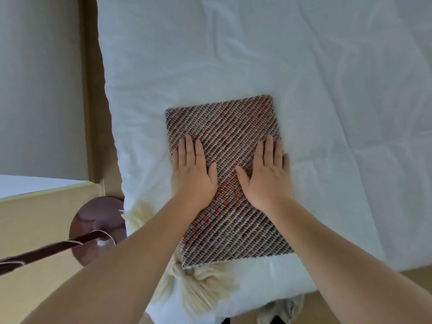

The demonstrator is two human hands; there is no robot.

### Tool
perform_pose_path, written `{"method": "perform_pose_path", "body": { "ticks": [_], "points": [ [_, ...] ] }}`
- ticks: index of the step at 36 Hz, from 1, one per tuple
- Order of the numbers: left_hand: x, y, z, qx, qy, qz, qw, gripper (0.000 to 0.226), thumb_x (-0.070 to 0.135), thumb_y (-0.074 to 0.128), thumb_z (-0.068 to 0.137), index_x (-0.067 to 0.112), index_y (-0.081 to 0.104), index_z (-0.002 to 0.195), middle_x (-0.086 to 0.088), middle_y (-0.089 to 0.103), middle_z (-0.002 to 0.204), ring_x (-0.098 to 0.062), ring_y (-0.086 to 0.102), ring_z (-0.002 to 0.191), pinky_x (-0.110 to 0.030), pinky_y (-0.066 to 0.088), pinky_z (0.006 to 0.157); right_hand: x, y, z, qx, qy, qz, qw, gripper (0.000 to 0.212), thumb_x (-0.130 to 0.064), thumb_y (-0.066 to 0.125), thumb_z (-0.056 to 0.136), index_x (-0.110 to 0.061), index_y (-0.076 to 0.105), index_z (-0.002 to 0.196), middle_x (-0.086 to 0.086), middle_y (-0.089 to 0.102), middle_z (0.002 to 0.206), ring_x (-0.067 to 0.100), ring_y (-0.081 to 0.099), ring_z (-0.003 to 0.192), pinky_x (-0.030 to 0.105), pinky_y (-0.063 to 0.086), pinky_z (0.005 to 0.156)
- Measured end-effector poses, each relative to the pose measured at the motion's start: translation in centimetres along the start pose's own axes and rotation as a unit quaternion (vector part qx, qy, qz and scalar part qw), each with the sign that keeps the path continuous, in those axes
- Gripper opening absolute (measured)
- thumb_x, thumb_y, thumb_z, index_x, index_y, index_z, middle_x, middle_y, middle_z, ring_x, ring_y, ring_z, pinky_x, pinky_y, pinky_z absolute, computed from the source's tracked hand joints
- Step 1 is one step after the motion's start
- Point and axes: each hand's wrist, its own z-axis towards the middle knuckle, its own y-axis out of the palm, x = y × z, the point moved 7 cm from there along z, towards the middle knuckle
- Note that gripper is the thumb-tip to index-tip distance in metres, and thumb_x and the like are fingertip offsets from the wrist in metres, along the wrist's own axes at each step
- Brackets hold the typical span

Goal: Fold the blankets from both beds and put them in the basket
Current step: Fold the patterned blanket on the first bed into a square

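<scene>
- The folded blanket (224,181), a compact rectangle of brown, white and orange woven cloth, lies on the white duvet (304,90) of the bed, near the bed's near-left corner.
- Cream tassels (198,286) stick out from under the blanket's near edge and hang over the edge of the bed; more cream fringe (138,216) shows at the bed's left side.
- The left hand (194,174) lies flat, palm down, on the left half of the blanket; its fingers point away from the person and sit close together, with the thumb angled out toward the middle.
- The right hand (266,174) lies flat, palm down, on the right half, just inside the blanket's right edge; its fingers also sit close together, thumb angled in toward the other hand.
- Neither hand grips the cloth; both rest open on top of it, with a strip of blanket between the two thumbs.
- To the left of the bed stands a pale wooden nightstand (35,230) bearing a round dark brown lamp base (98,228) with a slanting stem.
- A beige wall panel (93,90) runs beside the bed's left edge.
</scene>
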Motion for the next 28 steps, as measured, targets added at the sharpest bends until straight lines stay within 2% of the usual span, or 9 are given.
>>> {"method": "perform_pose_path", "body": {
  "ticks": [7,10,14,16,18,21,24,26,28],
  "points": [
    [-1.7,3.7,-4.8,-0.024,-0.015,0.007,1.0,0.075,0.053,0.002,0.092,0.008,-0.016,0.149,-0.012,-0.018,0.159,-0.024,-0.018,0.146,-0.038,-0.011,0.119,3.1,5.3,-7.8,-0.01,0.032,0.015,0.999,0.084,-0.063,0.011,0.093,-0.004,-0.003,0.151,0.016,-0.002,0.16,0.04,0.005,0.146,0.05,0.011,0.119],
    [-1.8,3.7,-4.5,-0.007,-0.017,-0.016,1.0,0.075,0.053,0.007,0.094,0.009,-0.013,0.15,-0.011,-0.018,0.159,-0.024,-0.017,0.146,-0.039,-0.01,0.119,3.6,6.2,-8.1,0.0,0.034,0.028,0.999,0.083,-0.063,0.009,0.092,-0.006,-0.009,0.15,0.015,-0.004,0.16,0.038,0.002,0.146,0.048,0.008,0.119],
    [-2.8,2.6,-4.6,0.029,-0.075,-0.148,0.986,0.078,0.054,0.026,0.097,0.012,-0.011,0.151,-0.009,-0.016,0.16,-0.025,-0.009,0.148,-0.039,0.0,0.121,3.6,5.7,-8.0,0.014,0.018,0.065,0.998,0.081,-0.062,0.01,0.093,-0.01,-0.011,0.151,0.016,-0.009,0.16,0.034,-0.002,0.147,0.045,0.003,0.12],
    [-4.1,2.2,-4.5,0.037,-0.143,-0.273,0.951,0.081,0.052,0.038,0.096,0.016,-0.008,0.152,-0.006,-0.007,0.161,-0.026,0.005,0.148,-0.041,0.013,0.12,3.7,4.8,-7.7,0.036,0.015,0.121,0.992,0.08,-0.061,0.016,0.094,-0.011,-0.004,0.152,0.016,-0.004,0.16,0.033,0.004,0.147,0.043,0.008,0.12],
    [-5.5,2.0,-3.8,0.04,-0.191,-0.347,0.917,0.081,0.052,0.045,0.093,0.017,0.004,0.153,-0.008,0.015,0.16,-0.028,0.022,0.144,-0.045,0.024,0.117,3.8,3.1,-6.7,0.067,0.019,0.208,0.976,0.077,-0.057,0.03,0.095,-0.013,0.005,0.153,0.014,0.008,0.159,0.031,0.015,0.145,0.044,0.019,0.118],
    [-6.5,1.0,-2.5,0.033,-0.187,-0.357,0.914,0.071,0.057,0.049,0.086,0.016,0.034,0.141,-0.007,0.049,0.137,-0.03,0.049,0.123,-0.047,0.044,0.101,4.7,0.5,-3.8,0.078,0.082,0.352,0.929,0.074,-0.051,0.048,0.092,-0.021,0.014,0.151,0.005,0.032,0.152,0.023,0.038,0.135,0.042,0.034,0.109],
    [-6.5,0.9,-2.1,-0.006,-0.19,-0.401,0.896,0.055,0.049,0.055,0.09,0.016,0.046,0.133,0.0,0.059,0.116,-0.024,0.058,0.102,-0.036,0.048,0.087,5.4,-0.6,-1.0,0.025,0.156,0.469,0.869,0.069,-0.05,0.057,0.089,-0.021,0.03,0.145,0.0,0.05,0.139,0.016,0.055,0.114,0.034,0.043,0.095],
    [-6.8,1.3,-2.0,-0.035,-0.199,-0.436,0.877,0.057,0.051,0.059,0.087,0.017,0.049,0.132,0.0,0.062,0.117,-0.023,0.061,0.102,-0.04,0.051,0.091,5.7,-0.6,0.3,-0.001,0.151,0.486,0.861,0.065,-0.053,0.063,0.083,-0.023,0.044,0.137,-0.002,0.058,0.128,0.018,0.058,0.11,0.036,0.046,0.095],
    [-7.0,1.6,-2.1,-0.055,-0.221,-0.485,0.844,0.061,0.055,0.067,0.079,0.018,0.053,0.126,-0.001,0.065,0.114,-0.023,0.064,0.1,-0.044,0.052,0.091,5.7,-0.3,0.8,-0.031,0.139,0.488,0.861,0.07,-0.056,0.07,0.074,-0.025,0.048,0.133,-0.004,0.061,0.125,0.019,0.059,0.11,0.042,0.048,0.098]
  ]
}}
